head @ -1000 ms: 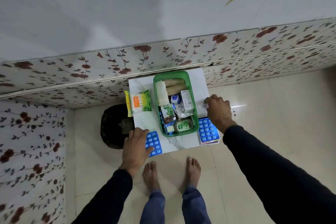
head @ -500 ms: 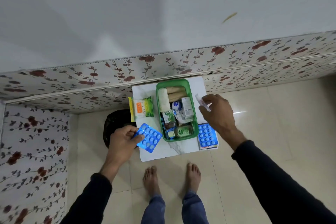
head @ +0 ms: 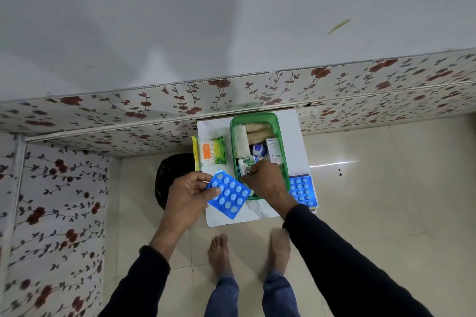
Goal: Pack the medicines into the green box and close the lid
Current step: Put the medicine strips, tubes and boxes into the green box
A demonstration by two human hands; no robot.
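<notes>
The open green box (head: 257, 117) stands on a small white table (head: 296, 131), filled with bandage rolls, a white carton, a Dettol bottle and small tubes. My left hand (head: 186, 194) holds a blue blister strip (head: 228, 195) above the table's front left corner. My right hand (head: 268, 180) reaches down into the near half of the box, fingers curled among the items; what it grips is hidden. A second blue blister strip (head: 301, 190) lies on the table right of the box. A green and yellow packet (head: 210, 153) lies left of the box.
The table stands against a floral-panelled wall (head: 257, 92). A dark round object (head: 172, 170) sits on the tiled floor left of the table. My bare feet (head: 219, 252) stand just in front of the table.
My left hand lifted the blue strip off the table and carried it toward the box. My right hand picked up a small white item right of the box and moved down into it.
</notes>
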